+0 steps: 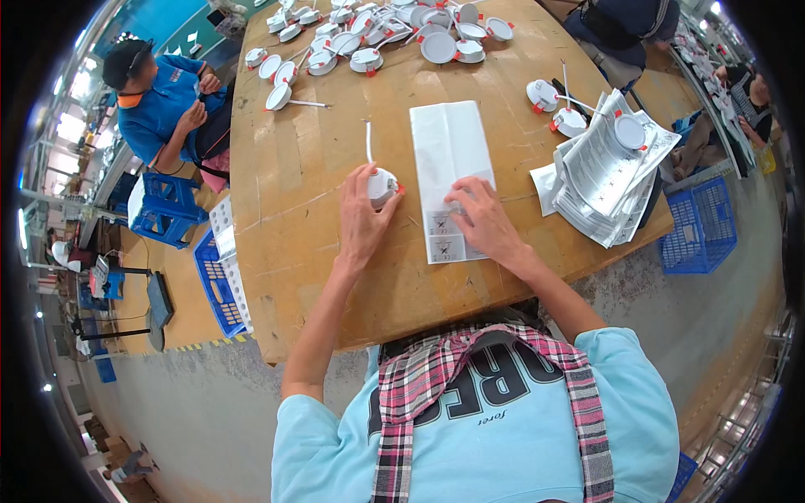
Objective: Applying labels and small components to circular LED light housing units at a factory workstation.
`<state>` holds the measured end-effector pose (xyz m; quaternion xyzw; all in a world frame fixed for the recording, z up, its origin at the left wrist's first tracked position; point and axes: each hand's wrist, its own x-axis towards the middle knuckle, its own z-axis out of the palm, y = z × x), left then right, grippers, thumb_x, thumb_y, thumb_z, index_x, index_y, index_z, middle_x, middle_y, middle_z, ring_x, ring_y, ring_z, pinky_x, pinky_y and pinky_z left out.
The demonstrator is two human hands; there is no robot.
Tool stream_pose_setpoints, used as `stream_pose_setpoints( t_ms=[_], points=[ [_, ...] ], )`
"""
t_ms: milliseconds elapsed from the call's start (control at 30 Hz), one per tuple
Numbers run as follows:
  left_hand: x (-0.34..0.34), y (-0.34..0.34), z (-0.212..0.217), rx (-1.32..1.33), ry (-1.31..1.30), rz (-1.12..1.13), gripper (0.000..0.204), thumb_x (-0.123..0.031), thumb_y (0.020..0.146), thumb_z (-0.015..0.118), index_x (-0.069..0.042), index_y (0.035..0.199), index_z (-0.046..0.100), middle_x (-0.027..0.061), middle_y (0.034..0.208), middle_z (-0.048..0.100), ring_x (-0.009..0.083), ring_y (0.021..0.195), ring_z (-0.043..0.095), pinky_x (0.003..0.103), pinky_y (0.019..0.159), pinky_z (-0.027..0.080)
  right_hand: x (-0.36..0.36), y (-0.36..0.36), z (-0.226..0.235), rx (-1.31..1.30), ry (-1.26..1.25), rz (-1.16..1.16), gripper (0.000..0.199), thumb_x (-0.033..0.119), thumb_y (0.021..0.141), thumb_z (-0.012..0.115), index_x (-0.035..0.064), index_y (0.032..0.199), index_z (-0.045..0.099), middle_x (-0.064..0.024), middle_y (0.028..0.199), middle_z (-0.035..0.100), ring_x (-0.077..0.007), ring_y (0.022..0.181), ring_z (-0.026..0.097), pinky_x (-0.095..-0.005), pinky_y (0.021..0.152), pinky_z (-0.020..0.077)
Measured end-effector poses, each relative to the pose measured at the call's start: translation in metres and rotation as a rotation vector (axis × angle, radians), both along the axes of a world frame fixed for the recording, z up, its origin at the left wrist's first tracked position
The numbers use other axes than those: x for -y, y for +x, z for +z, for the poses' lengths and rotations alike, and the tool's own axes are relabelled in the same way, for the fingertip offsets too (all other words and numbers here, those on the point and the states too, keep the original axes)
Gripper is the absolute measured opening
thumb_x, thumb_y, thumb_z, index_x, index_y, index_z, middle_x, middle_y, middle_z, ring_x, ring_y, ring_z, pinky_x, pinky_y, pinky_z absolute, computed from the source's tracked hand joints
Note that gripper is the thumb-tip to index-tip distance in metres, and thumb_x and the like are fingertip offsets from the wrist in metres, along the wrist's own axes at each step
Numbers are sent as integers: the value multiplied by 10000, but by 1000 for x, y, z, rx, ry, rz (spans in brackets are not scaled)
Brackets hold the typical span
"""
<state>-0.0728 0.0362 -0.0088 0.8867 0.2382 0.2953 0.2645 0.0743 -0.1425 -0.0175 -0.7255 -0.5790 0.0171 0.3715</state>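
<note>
My left hand (362,220) rests on a small round white lamp fixture (383,185) with a white cable and red clips, fingers curled over its near side on the wooden table (293,218). My right hand (485,220) presses flat on the near end of a long white plastic bag (449,151) lying lengthwise just right of the fixture. The bag's near end carries printed marks under my fingers.
Several more white round fixtures (369,38) are heaped at the table's far end. A stack of white bags (599,172) with a fixture on top lies at the right. Blue crates (698,226) stand on the floor; a person in blue (159,105) sits at left.
</note>
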Motion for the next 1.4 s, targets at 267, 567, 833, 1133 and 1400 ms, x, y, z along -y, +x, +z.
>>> stream_pose_setpoints(
  t_ms=[267, 567, 833, 1133, 1400],
  points=[
    [-10, -37, 3, -7, 189, 263, 555, -197, 764, 742, -16, 1232, 504, 219, 1295, 420, 352, 1258, 362, 465, 1033, 304, 7, -14, -1, 142, 15, 11, 326, 75, 727, 670, 52, 1039, 577, -154, 1125, 505, -330, 1141, 451, -430, 969, 382],
    [29, 25, 68, -25, -59, -181, 469, -121, 818, 684, 0, 1225, 485, 193, 1261, 437, 322, 1058, 531, 396, 898, 447, -100, 202, 88, 399, 91, -484, 386, 245, 834, 609, -43, 1076, 525, -203, 728, 622, -332, 699, 635, -425, 601, 491],
    [65, -29, 19, -68, -374, -11, 470, -87, 844, 647, 51, 1249, 451, 189, 1153, 486, 247, 847, 596, 346, 758, 503, 12, 16, 39, -150, -7, 11, 114, 79, 859, 595, 22, 956, 618, -117, 872, 593, -280, 815, 574, -359, 731, 479],
    [61, -23, 5, 29, -972, -45, 506, -151, 907, 586, 93, 1298, 378, 199, 1086, 618, 191, 868, 658, 309, 719, 539, 30, -30, -1, -10, -2, -11, 135, 22, 800, 620, 43, 932, 604, -84, 935, 531, -279, 918, 524, -379, 783, 463],
    [26, -1, 7, -243, -1166, -119, 229, -227, 914, 597, -2, 914, 640, 39, 836, 677, 102, 714, 645, 212, 633, 514, 31, -25, 8, -31, -14, 6, 154, 40, 770, 657, 47, 915, 608, -73, 922, 529, -265, 906, 521, -371, 776, 460]
  ],
)
